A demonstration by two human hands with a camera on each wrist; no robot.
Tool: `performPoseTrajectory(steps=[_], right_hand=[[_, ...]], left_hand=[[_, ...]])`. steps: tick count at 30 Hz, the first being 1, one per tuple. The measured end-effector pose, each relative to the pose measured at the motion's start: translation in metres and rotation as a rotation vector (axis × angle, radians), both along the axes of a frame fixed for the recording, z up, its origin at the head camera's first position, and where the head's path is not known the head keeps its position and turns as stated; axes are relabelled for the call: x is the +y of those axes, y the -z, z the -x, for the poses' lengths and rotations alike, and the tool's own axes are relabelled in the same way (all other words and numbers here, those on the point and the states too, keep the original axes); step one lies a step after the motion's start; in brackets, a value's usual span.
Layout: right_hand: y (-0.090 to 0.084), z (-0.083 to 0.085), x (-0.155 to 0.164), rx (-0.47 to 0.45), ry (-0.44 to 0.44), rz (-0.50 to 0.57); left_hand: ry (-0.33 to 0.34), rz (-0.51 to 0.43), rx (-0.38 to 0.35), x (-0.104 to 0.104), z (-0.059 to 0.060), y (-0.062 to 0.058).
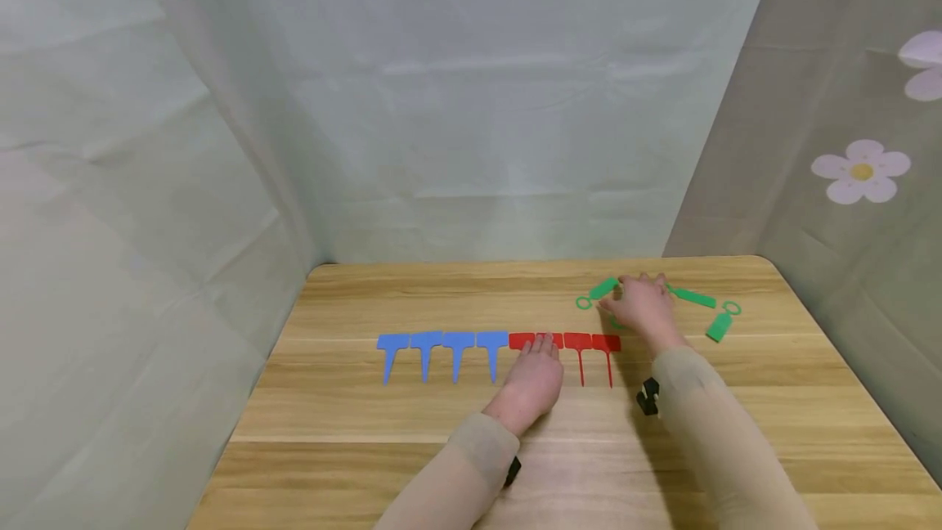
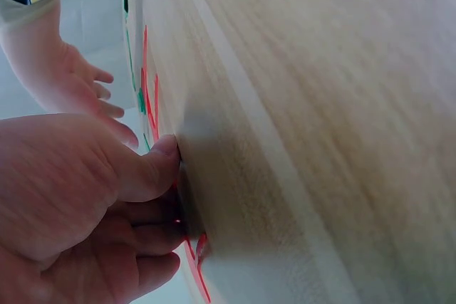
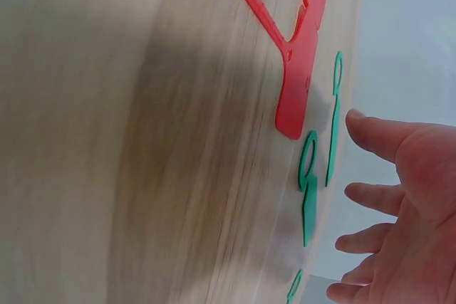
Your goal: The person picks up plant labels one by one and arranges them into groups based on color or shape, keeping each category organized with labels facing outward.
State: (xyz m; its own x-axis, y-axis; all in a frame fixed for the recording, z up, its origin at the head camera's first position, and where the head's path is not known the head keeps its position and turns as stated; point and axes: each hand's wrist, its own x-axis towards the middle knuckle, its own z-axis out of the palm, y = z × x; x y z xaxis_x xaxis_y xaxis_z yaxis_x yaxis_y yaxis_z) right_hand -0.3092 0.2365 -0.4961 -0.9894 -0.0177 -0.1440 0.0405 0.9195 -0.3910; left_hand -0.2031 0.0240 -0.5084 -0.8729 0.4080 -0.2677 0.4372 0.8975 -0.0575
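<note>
My left hand (image 1: 536, 379) rests on the row of red T-shaped plant labels (image 1: 577, 341), its fingertips over the heads of the two left ones and its palm hiding their stems. In the left wrist view, its thumb and fingers touch the tabletop beside thin red edges. Farther back, my right hand (image 1: 646, 309) hovers above the green ring-ended tags (image 1: 604, 289) with fingers spread. The right wrist view shows nothing in this hand (image 3: 413, 211); a green tag (image 3: 310, 208) lies on the table below it, beside a red label (image 3: 296, 97).
Several blue T-shaped labels (image 1: 459, 340) continue the row to the left, heads side by side and stems toward me. More green tags (image 1: 719, 327) lie scattered at the right. Pale cloth (image 1: 486, 105) hangs behind the wooden table (image 1: 331, 415) and along both sides.
</note>
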Motion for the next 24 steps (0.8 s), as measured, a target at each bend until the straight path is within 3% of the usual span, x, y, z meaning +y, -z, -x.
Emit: performPoseTrajectory(steps=[16, 24], right_hand=[[0.007, 0.019, -0.01, -0.1, 0.084, -0.118], [0.003, 0.023, -0.021, -0.074, 0.139, -0.152]], left_hand=[[0.001, -0.005, 0.001, 0.003, -0.001, 0.001], [-0.002, 0.004, 0.007, 0.002, 0.0, 0.001]])
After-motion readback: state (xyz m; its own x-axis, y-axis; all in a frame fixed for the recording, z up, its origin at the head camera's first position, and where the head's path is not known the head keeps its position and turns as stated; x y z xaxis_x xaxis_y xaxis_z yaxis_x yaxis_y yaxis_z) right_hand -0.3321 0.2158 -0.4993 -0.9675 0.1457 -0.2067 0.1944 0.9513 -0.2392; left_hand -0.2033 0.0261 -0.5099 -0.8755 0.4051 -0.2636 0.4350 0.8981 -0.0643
